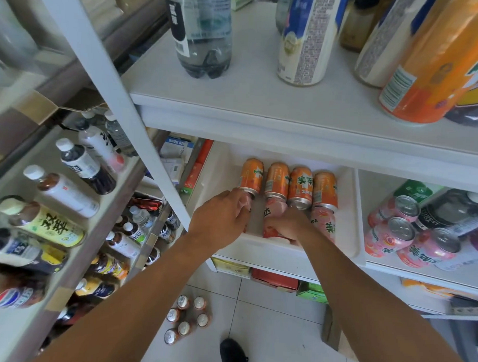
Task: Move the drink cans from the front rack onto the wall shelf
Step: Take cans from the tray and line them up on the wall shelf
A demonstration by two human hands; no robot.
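Several orange cans (300,187) stand in a row at the back of a white shelf (257,249). Pink cans stand in front of them. My left hand (220,215) grips the leftmost pink can (247,201), which it mostly hides. My right hand (287,226) holds the lower part of the second pink can (271,218). Another pink can (324,224) stands free at the right end of the row. Three more pink cans (404,238) sit in the shelf bay to the right.
Several cans (187,318) stand on the tiled floor below. A rack of bottles (61,191) runs along the left. Large bottles (305,39) stand on the shelf above. A white upright post (121,101) separates rack and shelf. A black shoe (233,354) shows at the bottom.
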